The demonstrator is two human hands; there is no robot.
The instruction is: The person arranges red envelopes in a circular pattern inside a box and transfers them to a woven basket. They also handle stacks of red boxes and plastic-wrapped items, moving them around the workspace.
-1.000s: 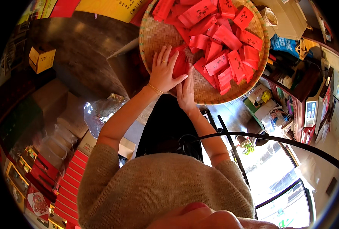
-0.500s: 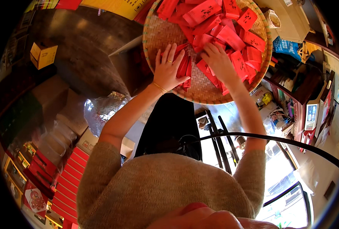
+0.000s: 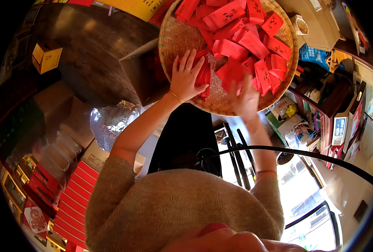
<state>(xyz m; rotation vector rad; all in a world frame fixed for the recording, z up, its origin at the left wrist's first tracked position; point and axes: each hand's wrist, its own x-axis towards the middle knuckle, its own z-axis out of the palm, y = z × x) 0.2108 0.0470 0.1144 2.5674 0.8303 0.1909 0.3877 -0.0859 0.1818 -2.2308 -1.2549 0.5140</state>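
Note:
A round woven bamboo tray lies at the far side of my lap, heaped with small red paper packets that bear dark writing. On its left part, my left hand rests with fingers stretched out along a row of red packets standing close together. My right hand, smeared by motion, is at the tray's near right part. At its fingertips is a blurred red packet, apparently held; the grip itself is not sharp.
A brown table with an open yellow box stands to the left. Crumpled silvery wrapping lies nearer me. Cluttered shelves and a large cardboard box are on the right. A black cable crosses in front of my right arm.
My right hand has drawn back from the heap toward the tray's near edge, with a red packet at its fingertips. The left hand has stayed at the row of packets.

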